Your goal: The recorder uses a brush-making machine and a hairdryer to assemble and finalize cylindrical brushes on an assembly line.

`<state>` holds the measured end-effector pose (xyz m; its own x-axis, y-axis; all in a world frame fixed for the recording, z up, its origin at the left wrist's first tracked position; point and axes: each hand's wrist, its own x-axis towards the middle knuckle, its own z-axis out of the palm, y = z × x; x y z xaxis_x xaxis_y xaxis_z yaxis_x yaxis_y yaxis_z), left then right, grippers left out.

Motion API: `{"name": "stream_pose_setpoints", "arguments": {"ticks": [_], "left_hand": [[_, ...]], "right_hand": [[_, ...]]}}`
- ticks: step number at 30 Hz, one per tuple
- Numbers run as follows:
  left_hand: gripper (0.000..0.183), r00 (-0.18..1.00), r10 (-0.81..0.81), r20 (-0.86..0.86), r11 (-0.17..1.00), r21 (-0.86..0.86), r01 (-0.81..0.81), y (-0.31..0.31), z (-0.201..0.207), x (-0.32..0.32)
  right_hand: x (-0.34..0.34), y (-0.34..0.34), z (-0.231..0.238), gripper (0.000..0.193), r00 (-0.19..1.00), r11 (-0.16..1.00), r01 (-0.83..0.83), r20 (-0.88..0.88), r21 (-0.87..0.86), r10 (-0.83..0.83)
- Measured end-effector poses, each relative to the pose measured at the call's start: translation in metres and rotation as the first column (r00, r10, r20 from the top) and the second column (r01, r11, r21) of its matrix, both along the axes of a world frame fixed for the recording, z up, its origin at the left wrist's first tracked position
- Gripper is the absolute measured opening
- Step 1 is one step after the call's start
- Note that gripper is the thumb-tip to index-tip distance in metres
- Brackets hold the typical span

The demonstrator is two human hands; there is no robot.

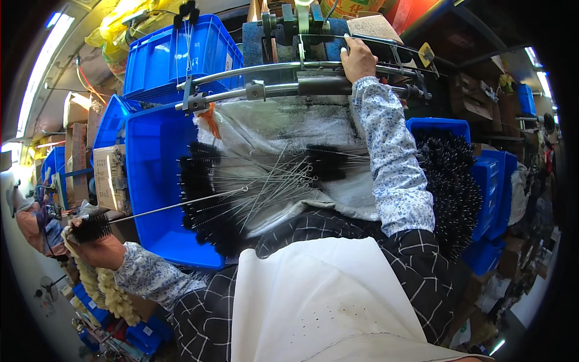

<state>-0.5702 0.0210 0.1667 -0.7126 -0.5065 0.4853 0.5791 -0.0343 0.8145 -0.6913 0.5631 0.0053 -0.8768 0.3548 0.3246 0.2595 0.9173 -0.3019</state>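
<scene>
Out at the left, my left hand (101, 248) is closed around a brush (91, 229) with black bristles. Its twisted wire stem (181, 206) reaches right, ending in a small loop above the pile on my lap. My right hand (360, 58) is up at the machine (329, 48), fingers bent over its upper part beside a thin rod; what they grip is hidden. Between my arms, a pile of black wire brushes (208, 199) lies on a grey cloth (265, 120), with the looped wire ends crossing in the middle.
Metal rails (271, 71) cross in front of the machine. A blue bin (158, 175) stands left of the pile; another blue bin (443, 125) at the right is heaped with black brushes (449, 187). Pale yellow bristle pieces (105, 292) hang below my left hand. Another person (36, 223) sits far left.
</scene>
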Motion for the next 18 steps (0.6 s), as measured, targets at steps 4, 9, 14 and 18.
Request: {"name": "stream_pose_setpoints", "arguments": {"ticks": [4, 9, 14, 18], "left_hand": [[0.019, 0.996, -0.085, 0.005, 0.996, 0.026, 0.084, 0.0, -0.004, 0.005], [0.019, 0.993, -0.11, 0.049, 0.991, -0.064, 0.113, -0.003, -0.017, 0.006], [0.019, 0.883, -0.468, 0.032, 0.878, 0.13, 0.46, 0.027, -0.014, 0.001], [0.02, 0.912, -0.409, 0.012, 0.904, 0.144, 0.404, 0.053, -0.02, -0.008]], "right_hand": [[-0.003, -0.006, -0.004, 0.032, 0.999, 1.0, -0.001, -0.037, 0.005, 0.001], [-0.006, -0.023, 0.0, 0.031, 0.999, 1.0, 0.004, -0.054, 0.002, -0.004], [-0.013, -0.052, 0.001, 0.025, 0.997, 1.0, 0.0, -0.081, 0.017, 0.001], [-0.015, -0.068, 0.009, 0.021, 1.0, 0.999, 0.0, -0.012, 0.04, 0.0]]}}
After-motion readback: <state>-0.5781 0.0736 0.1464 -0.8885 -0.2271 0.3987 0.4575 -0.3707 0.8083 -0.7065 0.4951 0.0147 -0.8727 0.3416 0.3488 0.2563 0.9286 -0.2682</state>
